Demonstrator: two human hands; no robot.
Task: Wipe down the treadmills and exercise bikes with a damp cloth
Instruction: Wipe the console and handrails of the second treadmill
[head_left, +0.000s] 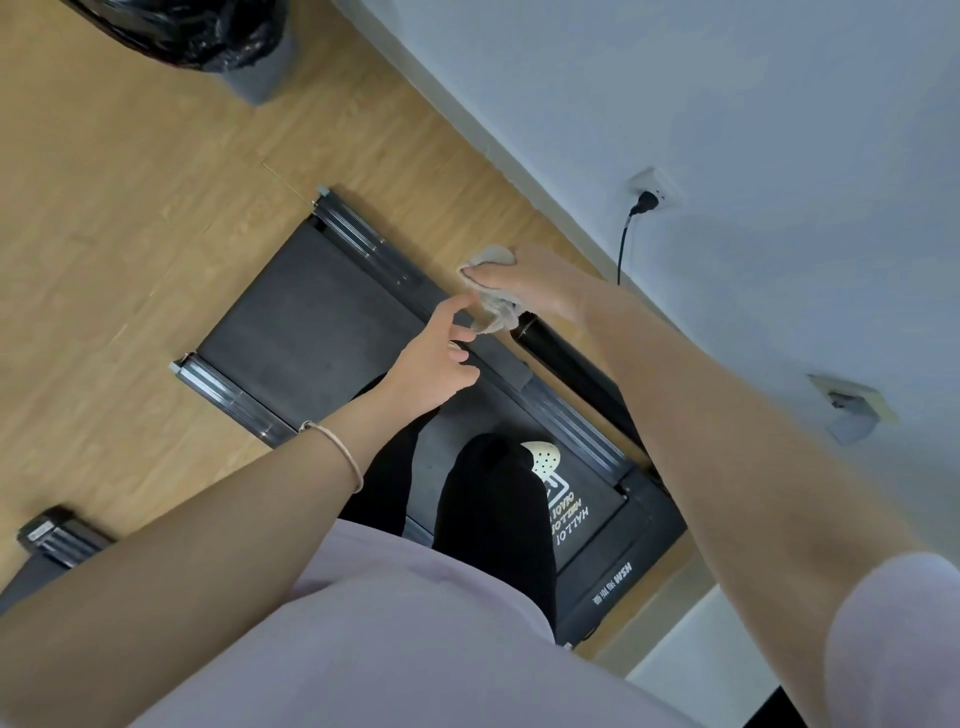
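**Cloth on handrail end, treadmill wipe mid-way**

Person is standing on the treadmill (291, 322) belt, one pale shoe (543, 457) visible, presumably to reach the rail from above. Right hand (524, 280) is clamped on the cloth (493, 257), bunched over the tip of the black handrail (550, 348). My read: the grip wraps the rail end so the cloth covers it all round. A tail of cloth hangs below the hand.

Left hand (441, 358) is apart from the right, fingers loosely curled and holding nothing, index tip just beside the hanging tail. It looks set to tuck or regather the cloth. Can't tell if it touches.

Side rails and belt: can't judge wiped or not.

Also around: a bin (260, 78) with a black bag, a wall socket (652, 195) with a plug in it, and part of another machine (52, 535) on the floor.
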